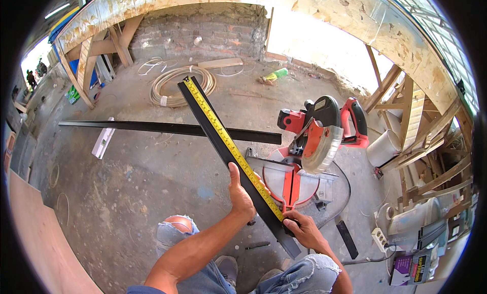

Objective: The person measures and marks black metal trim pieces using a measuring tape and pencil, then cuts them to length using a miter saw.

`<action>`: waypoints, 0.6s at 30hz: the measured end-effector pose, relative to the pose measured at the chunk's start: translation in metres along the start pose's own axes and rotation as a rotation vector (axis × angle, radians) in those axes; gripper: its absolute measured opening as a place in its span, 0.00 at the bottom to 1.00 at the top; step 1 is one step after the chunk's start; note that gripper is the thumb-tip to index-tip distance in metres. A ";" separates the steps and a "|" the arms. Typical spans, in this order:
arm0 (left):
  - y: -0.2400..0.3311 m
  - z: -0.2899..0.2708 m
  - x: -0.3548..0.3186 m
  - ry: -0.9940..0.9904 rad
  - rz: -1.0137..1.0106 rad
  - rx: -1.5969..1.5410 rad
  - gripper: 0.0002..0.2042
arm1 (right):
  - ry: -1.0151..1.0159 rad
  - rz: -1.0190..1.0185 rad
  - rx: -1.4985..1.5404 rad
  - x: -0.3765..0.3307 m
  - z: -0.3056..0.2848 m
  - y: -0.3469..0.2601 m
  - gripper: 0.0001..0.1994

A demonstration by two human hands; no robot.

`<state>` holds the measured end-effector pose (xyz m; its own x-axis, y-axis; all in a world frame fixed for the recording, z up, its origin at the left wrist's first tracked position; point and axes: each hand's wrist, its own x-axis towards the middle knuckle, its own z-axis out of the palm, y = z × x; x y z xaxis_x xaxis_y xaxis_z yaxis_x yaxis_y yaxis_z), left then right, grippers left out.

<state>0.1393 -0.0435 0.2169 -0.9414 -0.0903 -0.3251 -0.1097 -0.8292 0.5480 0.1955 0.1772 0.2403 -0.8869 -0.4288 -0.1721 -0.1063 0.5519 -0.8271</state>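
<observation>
With the left hand (242, 198) clasped around the black bar (231, 154) and the right hand (300, 228) pinching the yellow tape (228, 144) at its five-o'clock end, a loosened pinch could let the tape slide off

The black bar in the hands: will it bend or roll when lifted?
The black bar looks stiff: it runs straight though the left hand and right hand hold only its near end. Its flat faces probably prevent rolling. The long far end may swing.

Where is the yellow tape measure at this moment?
In the head view it lies stretched along the black metal bar at centre: the yellow tape measure runs between both hands, left hand, right hand, beside the mitre saw.
</observation>
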 end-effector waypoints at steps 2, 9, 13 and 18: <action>0.003 0.003 -0.001 0.031 0.022 0.002 0.41 | -0.019 0.013 0.001 0.001 0.002 -0.002 0.16; 0.005 0.005 -0.003 0.055 0.035 0.024 0.42 | -0.029 0.048 0.000 -0.003 0.005 -0.005 0.17; 0.022 0.017 0.007 0.081 0.054 -0.014 0.40 | -0.025 0.110 0.035 -0.010 0.000 0.003 0.17; 0.095 0.017 0.014 0.236 0.201 -0.086 0.40 | 0.151 -0.022 -0.257 -0.035 -0.013 0.020 0.16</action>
<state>0.1102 -0.1147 0.2774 -0.8402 -0.3744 -0.3922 0.1083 -0.8246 0.5553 0.2190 0.2127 0.2363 -0.9380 -0.3418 -0.0580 -0.2194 0.7149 -0.6639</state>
